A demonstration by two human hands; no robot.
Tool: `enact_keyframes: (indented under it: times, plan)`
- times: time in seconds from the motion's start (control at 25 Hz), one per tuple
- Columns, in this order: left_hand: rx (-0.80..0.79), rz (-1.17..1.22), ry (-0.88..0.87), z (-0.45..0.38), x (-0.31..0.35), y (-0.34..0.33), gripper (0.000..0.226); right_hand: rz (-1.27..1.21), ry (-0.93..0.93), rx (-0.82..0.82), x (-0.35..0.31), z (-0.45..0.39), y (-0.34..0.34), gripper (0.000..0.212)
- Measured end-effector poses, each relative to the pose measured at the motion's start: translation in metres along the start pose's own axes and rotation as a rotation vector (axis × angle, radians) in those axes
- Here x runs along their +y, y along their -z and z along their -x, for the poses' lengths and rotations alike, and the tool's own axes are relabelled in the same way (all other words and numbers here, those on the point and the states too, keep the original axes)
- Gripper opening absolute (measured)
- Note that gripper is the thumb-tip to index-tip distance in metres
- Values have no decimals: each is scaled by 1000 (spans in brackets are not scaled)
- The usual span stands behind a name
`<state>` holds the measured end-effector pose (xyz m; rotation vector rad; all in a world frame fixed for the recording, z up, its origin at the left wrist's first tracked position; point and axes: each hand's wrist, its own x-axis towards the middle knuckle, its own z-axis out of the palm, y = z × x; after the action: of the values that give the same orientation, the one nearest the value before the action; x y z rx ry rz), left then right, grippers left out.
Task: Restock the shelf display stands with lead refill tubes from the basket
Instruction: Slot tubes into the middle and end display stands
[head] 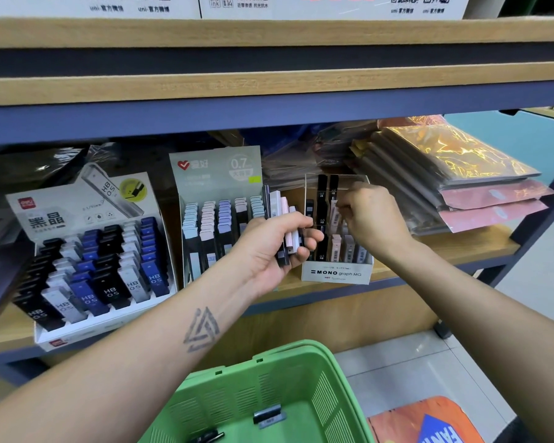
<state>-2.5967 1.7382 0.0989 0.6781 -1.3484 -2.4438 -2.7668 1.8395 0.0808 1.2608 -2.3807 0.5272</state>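
Left hand (271, 244) lies palm-up, fingers curled closed; right hand (370, 219) at its 3 o'clock, fingertips pinched toward 9 o'clock.

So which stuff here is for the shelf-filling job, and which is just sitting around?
For the job:
left hand gripping refill tubes
right hand at the MONO stand
green basket

Just sitting around:
HB 0.5 stand
0.7 stand
plastic-wrapped packs

We see two bare, sleeveless forearms — the left forearm (160, 340) bears a dark interlocking-triangle tattoo (202, 329); no rings.
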Motion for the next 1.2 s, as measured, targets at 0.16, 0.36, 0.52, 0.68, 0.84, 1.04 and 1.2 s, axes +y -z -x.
enact_keyframes:
  times: [0.16, 0.36, 0.52, 0.68, 0.84, 1.04, 1.2]
  plan:
    - [-40, -4, 42, 1, -1, 1, 24, 3, -1, 26, -2, 1, 3, 22]
    - [-92, 9, 110, 2, -4, 2, 19, -784, -156, -244, -22, 6, 26, 14]
    - [-119, -9, 111, 4, -5, 1, 24, -1123, -164, -556, -26, 11, 33, 20]
    - [-124, 38, 138, 6, -5, 2, 21, -1220, -333, -460, -14, 9, 32, 19]
    - [-38, 22, 117, 3, -5, 7, 19, -1299, -404, -418, -2, 6, 37, 15]
    - [48, -9, 44, 0, -3, 6, 18, -1173, -272, -501, 6, 9, 43, 20]
    - [87, -43, -29, 0, -3, 3, 10, -1118, -153, -556, 9, 12, 44, 38]
